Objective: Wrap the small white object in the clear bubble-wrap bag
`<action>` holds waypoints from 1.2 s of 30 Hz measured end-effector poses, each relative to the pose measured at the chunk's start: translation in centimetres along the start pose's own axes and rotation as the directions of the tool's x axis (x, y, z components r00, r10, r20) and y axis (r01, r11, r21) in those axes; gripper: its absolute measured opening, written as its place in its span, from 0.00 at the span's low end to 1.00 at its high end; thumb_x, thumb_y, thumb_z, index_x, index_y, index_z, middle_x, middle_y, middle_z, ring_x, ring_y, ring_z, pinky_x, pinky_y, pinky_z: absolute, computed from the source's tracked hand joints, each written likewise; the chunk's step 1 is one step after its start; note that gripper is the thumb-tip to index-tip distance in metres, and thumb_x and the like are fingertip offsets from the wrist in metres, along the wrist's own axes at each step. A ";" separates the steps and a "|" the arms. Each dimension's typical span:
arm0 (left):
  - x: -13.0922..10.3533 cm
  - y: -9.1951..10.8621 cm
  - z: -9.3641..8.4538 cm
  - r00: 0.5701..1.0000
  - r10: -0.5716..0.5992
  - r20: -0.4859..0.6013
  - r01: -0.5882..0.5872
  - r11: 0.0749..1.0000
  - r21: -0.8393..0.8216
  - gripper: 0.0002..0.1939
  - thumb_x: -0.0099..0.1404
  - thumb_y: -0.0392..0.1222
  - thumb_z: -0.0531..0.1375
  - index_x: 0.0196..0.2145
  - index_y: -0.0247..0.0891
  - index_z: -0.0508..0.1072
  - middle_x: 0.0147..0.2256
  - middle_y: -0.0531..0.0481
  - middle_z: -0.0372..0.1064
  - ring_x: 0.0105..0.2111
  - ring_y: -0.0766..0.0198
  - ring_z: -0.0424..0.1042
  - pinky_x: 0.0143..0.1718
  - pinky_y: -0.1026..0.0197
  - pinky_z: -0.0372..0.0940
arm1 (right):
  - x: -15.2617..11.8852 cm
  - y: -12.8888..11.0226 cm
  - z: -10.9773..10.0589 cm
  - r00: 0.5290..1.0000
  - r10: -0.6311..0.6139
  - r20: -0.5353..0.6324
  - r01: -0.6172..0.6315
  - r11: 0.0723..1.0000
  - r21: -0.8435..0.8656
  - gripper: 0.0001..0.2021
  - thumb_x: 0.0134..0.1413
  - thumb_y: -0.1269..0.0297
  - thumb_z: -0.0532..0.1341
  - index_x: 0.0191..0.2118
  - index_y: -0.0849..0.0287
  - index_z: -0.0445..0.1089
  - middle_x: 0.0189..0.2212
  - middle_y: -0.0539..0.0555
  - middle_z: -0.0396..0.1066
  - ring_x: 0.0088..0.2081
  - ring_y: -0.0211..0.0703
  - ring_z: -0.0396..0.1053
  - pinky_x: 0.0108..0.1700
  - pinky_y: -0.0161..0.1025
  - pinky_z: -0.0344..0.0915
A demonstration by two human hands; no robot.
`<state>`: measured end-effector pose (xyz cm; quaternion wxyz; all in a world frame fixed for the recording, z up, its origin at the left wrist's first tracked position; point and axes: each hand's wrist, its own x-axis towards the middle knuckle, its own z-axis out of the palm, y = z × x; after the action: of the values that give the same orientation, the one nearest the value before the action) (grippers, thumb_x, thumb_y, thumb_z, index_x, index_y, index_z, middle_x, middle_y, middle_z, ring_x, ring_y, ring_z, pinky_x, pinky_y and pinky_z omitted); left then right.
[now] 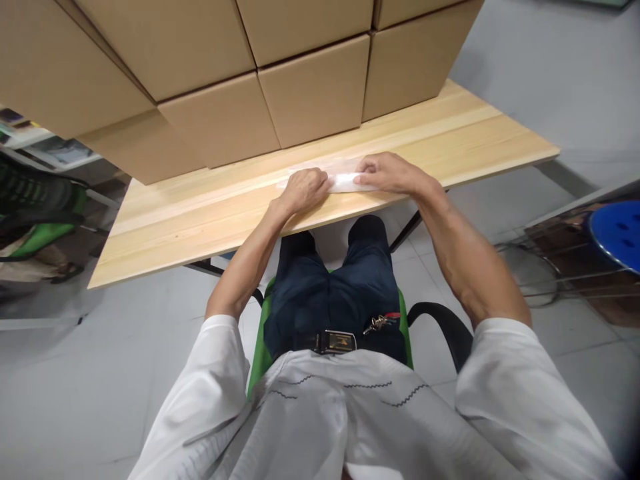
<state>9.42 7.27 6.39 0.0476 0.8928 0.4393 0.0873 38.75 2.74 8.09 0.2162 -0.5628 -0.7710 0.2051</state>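
A small bundle of translucent white plastic wrap (pixel 344 182) lies on the wooden table (pixel 210 212), close to its front edge. Thin, see-through film spreads out behind it and past my left hand. My left hand (pixel 306 189) is closed, with curled fingers pressing on the bundle's left end. At the other end, the thumb and bent fingers of my right hand (pixel 389 172) grip the wrap from the right. Whatever the plastic may contain cannot be made out.
Brown cardboard boxes (pixel 315 90) stand stacked along the table's back. A blue stool (pixel 617 233) is on the right, beside cables. On the left are a green and black chair (pixel 43 207) and part of a seated person. I sit on a green chair with black armrests (pixel 443 327).
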 end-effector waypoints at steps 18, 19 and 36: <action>-2.3 -4.9 -1.6 0.962 -0.272 -0.003 0.272 0.962 -0.002 0.14 0.87 0.46 0.58 0.45 0.42 0.81 0.49 0.34 0.87 0.50 0.43 0.81 0.56 0.46 0.71 | 1.8 1.2 2.3 0.982 0.166 -0.092 -0.184 0.952 -0.246 0.21 0.85 0.47 0.63 0.56 0.56 0.90 0.56 0.67 0.91 0.57 0.66 0.83 0.58 0.52 0.74; -2.4 -5.5 -1.8 0.958 -0.287 -0.011 0.286 0.958 -0.021 0.14 0.87 0.46 0.58 0.44 0.43 0.81 0.47 0.36 0.87 0.48 0.45 0.81 0.55 0.47 0.71 | 1.7 1.1 2.5 0.980 0.178 -0.093 -0.196 0.945 -0.263 0.22 0.85 0.47 0.62 0.57 0.56 0.90 0.57 0.67 0.91 0.57 0.66 0.83 0.58 0.52 0.74; -1.3 0.2 2.2 0.956 0.162 -0.244 -0.161 0.987 0.025 0.28 0.90 0.53 0.59 0.78 0.39 0.79 0.76 0.27 0.81 0.77 0.33 0.78 0.83 0.30 0.68 | 0.5 -1.9 2.1 0.967 0.248 -0.055 -0.250 0.890 -0.381 0.28 0.93 0.51 0.56 0.72 0.62 0.87 0.68 0.74 0.89 0.70 0.73 0.85 0.67 0.56 0.77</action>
<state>9.29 6.11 4.16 -0.0164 0.9082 0.3677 0.1993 36.00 2.58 7.49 0.0756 -0.6888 -0.7172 0.0743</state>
